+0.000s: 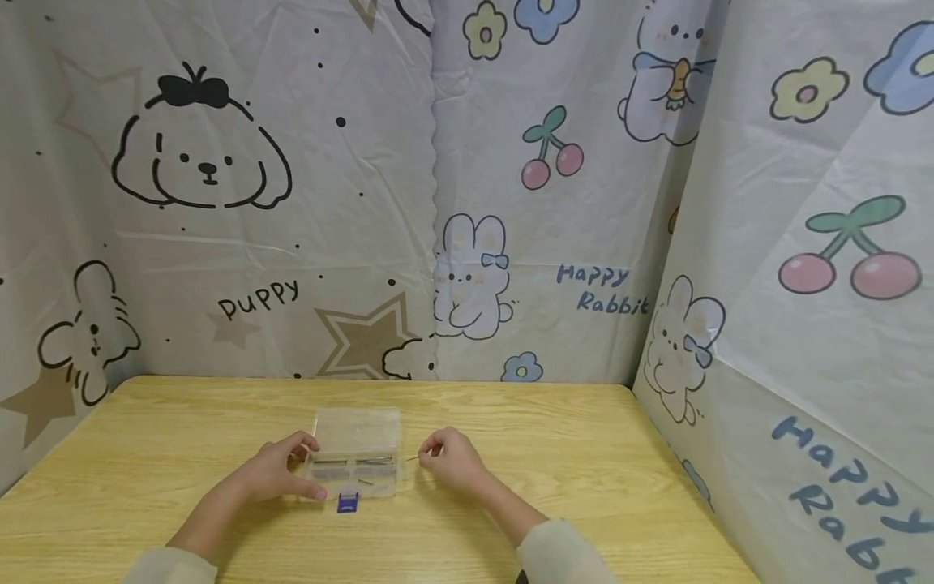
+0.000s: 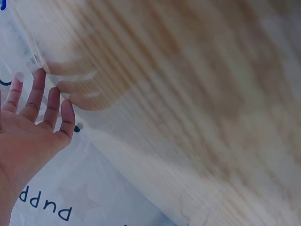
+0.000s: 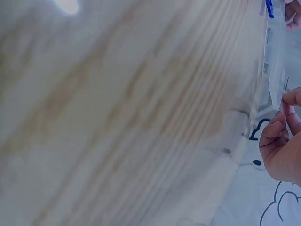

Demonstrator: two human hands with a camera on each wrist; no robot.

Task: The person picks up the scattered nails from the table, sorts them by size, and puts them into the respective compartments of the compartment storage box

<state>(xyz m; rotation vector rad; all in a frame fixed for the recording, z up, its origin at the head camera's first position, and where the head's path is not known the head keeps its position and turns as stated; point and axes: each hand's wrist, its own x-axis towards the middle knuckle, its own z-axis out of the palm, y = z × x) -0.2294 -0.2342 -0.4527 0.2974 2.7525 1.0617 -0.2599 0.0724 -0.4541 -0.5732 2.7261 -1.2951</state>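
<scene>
A clear plastic box [image 1: 379,488] lies on the table with its transparent lid [image 1: 357,431] tipped back and a blue latch [image 1: 348,503] at the front. Thin metal rods [image 1: 374,461] lie in its compartments, and one short piece [image 1: 365,482] is near the front. My left hand [image 1: 277,472] holds the box's left end, thumb at the front corner and fingers curled behind. Just off the right end, my right hand [image 1: 454,461] pinches a thin rod [image 1: 412,458] between thumb and index finger. The rod [image 3: 286,84] also shows in the right wrist view, sticking out of the fingertips.
The wooden table [image 1: 554,454] reaches back to a patterned cloth [image 1: 350,162] hung behind it. Another cloth panel [image 1: 803,349] stands along the right edge of the table.
</scene>
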